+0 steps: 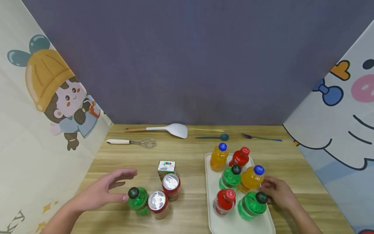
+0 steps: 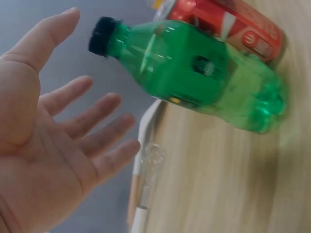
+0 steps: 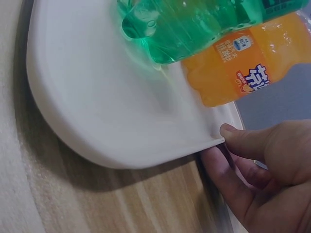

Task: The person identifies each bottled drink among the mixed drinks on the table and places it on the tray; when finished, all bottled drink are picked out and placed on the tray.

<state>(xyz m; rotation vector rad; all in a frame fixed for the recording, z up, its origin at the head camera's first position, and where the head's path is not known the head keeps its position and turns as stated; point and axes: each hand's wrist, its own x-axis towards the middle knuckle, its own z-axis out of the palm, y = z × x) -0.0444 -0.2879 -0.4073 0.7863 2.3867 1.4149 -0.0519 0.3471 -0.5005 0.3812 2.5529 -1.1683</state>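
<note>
My left hand is spread, fingers apart, beside a green soda bottle with a black cap. In the left wrist view the palm faces that upright bottle with a gap between. Two red soda cans stand just right of the bottle. My right hand pinches the right rim of a white tray, thumb on top and fingers beneath, as the right wrist view shows. On the tray stand green bottles, orange soda bottles with blue caps and red-capped bottles.
A small carton stands behind the cans. Along the back lie a white spatula, a whisk, a blue spoon, a gold utensil and a fork. Walls enclose the wooden table at the back and sides.
</note>
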